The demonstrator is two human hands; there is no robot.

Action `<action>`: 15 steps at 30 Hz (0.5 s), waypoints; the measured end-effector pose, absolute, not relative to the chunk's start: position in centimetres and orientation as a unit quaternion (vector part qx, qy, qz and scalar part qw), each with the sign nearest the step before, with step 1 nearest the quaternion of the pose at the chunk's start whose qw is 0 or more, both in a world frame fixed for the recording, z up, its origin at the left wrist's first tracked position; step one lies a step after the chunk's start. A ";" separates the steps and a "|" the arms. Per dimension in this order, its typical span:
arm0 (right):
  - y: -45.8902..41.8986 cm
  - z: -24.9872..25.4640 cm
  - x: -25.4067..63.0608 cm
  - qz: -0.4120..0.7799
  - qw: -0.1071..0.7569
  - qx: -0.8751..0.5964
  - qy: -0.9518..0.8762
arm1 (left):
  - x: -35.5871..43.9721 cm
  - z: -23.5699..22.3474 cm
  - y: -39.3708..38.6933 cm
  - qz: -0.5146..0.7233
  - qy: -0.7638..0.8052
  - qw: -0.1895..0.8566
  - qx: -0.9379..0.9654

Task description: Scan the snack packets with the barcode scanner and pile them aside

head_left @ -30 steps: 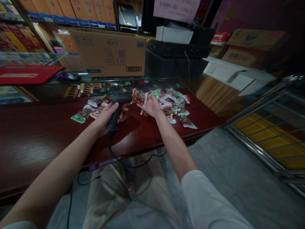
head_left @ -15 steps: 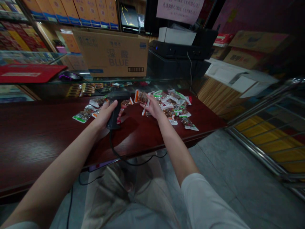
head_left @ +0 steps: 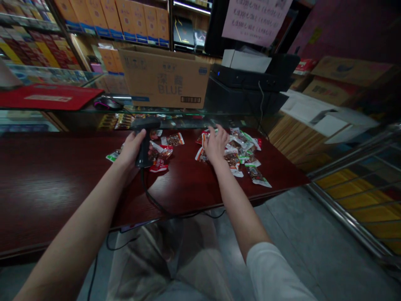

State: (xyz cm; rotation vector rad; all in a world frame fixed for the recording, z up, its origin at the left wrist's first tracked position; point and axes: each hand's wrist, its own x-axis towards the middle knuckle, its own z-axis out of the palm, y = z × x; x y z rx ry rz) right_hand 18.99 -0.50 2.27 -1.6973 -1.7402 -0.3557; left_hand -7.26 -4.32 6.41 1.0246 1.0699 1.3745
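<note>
My left hand (head_left: pixel 129 152) is closed round the handle of a black barcode scanner (head_left: pixel 144 144), held above the dark red table. A red snack packet (head_left: pixel 162 159) is just right of the handle; whether my fingers touch it is unclear. Behind it lies an orange-edged snack packet (head_left: pixel 173 139). Part of a green-edged packet (head_left: pixel 112 156) shows left of my hand. Over the left side of a pile of small clear snack packets (head_left: pixel 242 144) is my right hand (head_left: pixel 216 146), fingers spread and resting on or just above the packets. Its fingers partly cover an orange-edged packet (head_left: pixel 205 137).
A cardboard box (head_left: pixel 166 79) stands on the glass counter behind the table, with a mouse (head_left: pixel 108 103) and a red mat (head_left: pixel 46 97) to its left. The scanner's cable (head_left: pixel 150 196) runs off the front edge. A metal rack (head_left: pixel 347 217) stands at the right.
My right hand has let go of an orange-edged packet and moved right onto the pile. The scanner has shifted slightly left, showing more of the red packet. The head view has moved.
</note>
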 end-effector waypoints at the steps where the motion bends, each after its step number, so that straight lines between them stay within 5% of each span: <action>1: -0.1 2.3 18.1 -0.129 0.318 -0.630 -0.697 | -7.4 6.3 -4.2 0.575 0.450 0.531 0.430; 8: 5.3 1.1 11.7 0.032 0.167 -0.620 -0.766 | -8.0 5.3 -3.5 0.573 0.456 0.519 0.441; 12: 6.4 0.2 11.1 0.075 0.194 -0.638 -0.742 | -7.8 5.2 -3.8 0.576 0.455 0.515 0.443; 15: 6.2 -0.1 12.0 0.150 0.294 -0.622 -0.710 | -7.7 5.2 -3.8 0.581 0.443 0.517 0.446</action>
